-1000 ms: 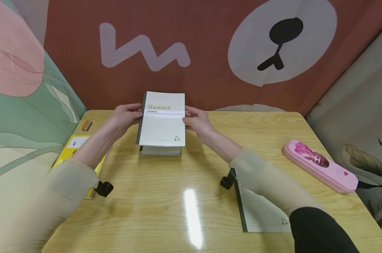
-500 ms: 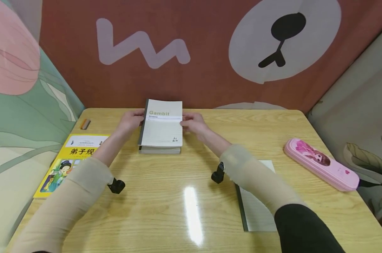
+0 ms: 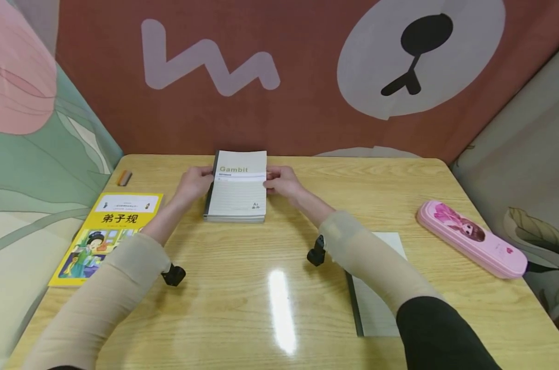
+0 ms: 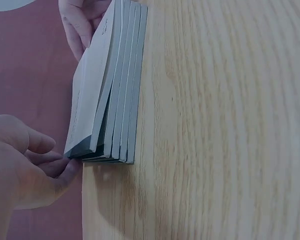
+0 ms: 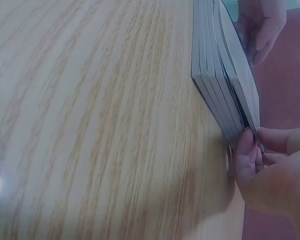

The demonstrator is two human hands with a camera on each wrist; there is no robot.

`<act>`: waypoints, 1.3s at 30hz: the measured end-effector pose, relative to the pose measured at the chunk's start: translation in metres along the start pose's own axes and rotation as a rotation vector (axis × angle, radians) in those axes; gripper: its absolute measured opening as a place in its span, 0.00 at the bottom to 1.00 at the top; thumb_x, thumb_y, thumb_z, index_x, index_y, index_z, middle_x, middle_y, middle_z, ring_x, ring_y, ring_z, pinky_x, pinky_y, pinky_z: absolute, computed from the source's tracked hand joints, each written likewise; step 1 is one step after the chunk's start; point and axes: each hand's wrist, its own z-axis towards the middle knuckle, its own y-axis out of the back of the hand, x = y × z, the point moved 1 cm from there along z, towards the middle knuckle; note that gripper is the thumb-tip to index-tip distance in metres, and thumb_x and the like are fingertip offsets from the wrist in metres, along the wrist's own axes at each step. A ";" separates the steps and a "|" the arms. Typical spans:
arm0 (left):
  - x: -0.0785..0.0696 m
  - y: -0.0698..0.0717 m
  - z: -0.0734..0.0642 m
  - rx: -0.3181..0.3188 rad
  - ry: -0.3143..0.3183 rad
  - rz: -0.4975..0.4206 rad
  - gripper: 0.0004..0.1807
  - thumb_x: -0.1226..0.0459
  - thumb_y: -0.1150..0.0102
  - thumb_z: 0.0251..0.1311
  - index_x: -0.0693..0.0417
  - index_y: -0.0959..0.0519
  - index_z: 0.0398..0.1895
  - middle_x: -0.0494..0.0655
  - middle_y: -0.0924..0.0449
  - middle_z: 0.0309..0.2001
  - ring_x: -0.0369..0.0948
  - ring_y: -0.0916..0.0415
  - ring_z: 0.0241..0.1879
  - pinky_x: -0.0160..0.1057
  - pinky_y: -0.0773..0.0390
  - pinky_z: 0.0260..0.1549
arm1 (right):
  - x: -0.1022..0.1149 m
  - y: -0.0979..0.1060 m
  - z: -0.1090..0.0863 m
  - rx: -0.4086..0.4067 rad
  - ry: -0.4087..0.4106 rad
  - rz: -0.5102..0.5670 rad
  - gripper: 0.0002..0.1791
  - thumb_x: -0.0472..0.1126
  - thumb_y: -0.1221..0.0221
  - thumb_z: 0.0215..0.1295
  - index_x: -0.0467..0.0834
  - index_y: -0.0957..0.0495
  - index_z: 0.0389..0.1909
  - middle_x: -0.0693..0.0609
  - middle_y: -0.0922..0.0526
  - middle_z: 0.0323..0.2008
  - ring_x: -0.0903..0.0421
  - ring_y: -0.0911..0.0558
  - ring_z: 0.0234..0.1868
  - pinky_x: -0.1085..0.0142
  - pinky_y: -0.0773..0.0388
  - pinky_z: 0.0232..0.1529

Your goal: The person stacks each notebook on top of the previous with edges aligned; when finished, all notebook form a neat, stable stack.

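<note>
A white "Gambit" notebook (image 3: 238, 187) with a dark spine lies over a stack of several similar notebooks (image 4: 124, 95) at the table's back edge. In the left wrist view a narrow gap shows between it and the stack. At its spine side my left hand (image 3: 196, 182) pinches the edge. The opposite edge is held between the thumb and fingers of my right hand (image 3: 283, 181); in the right wrist view a fingertip sits in the gap under the top notebook. Another notebook (image 3: 376, 306) lies at the front right, partly hidden by my right forearm.
A yellow picture-covered book (image 3: 117, 218) lies on the left, partly behind my left forearm. Behind it is a small orange and grey eraser-like block (image 3: 124, 178). A pink pencil case (image 3: 473, 239) rests at the right. The wooden table (image 3: 242, 293) meets a red-brown curtain (image 3: 298, 123).
Both hands have lowered the top notebook onto the stack, and its front edge now lines up more closely with those below. The left forearm has moved right, uncovering more of the yellow book.
</note>
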 end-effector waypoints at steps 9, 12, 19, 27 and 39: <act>-0.002 -0.003 0.000 -0.017 0.027 0.075 0.27 0.65 0.61 0.75 0.59 0.30 0.74 0.60 0.29 0.72 0.52 0.28 0.60 0.46 0.24 0.52 | 0.000 0.001 -0.001 0.001 0.048 0.012 0.34 0.25 0.42 0.66 0.35 0.33 0.74 0.46 0.23 0.42 0.58 0.20 0.38 0.63 0.13 0.46; -0.002 -0.003 0.000 -0.017 0.024 0.078 0.27 0.65 0.60 0.74 0.59 0.30 0.74 0.60 0.28 0.72 0.51 0.27 0.53 0.38 0.28 0.40 | 0.000 0.001 -0.001 0.004 0.040 0.021 0.34 0.25 0.41 0.66 0.35 0.34 0.74 0.44 0.23 0.44 0.56 0.19 0.40 0.58 0.13 0.53; 0.002 -0.003 0.001 -0.004 0.029 0.073 0.28 0.64 0.61 0.74 0.58 0.32 0.75 0.60 0.29 0.73 0.47 0.28 0.39 0.34 0.34 0.27 | 0.003 -0.002 -0.003 0.005 0.015 0.004 0.33 0.24 0.42 0.67 0.36 0.32 0.73 0.47 0.26 0.42 0.57 0.23 0.39 0.49 0.19 0.62; 0.000 -0.004 0.000 0.026 0.069 0.076 0.29 0.64 0.62 0.75 0.59 0.37 0.78 0.59 0.37 0.77 0.52 0.30 0.58 0.39 0.30 0.41 | 0.003 -0.003 -0.003 -0.008 0.009 -0.046 0.33 0.24 0.42 0.67 0.36 0.32 0.74 0.47 0.25 0.42 0.57 0.23 0.41 0.59 0.16 0.54; 0.002 -0.008 0.003 0.029 0.071 0.106 0.31 0.64 0.63 0.73 0.63 0.40 0.78 0.61 0.40 0.78 0.53 0.30 0.53 0.38 0.34 0.32 | -0.001 -0.003 -0.002 -0.012 0.013 -0.074 0.35 0.25 0.41 0.67 0.35 0.36 0.76 0.49 0.27 0.42 0.58 0.24 0.41 0.62 0.16 0.50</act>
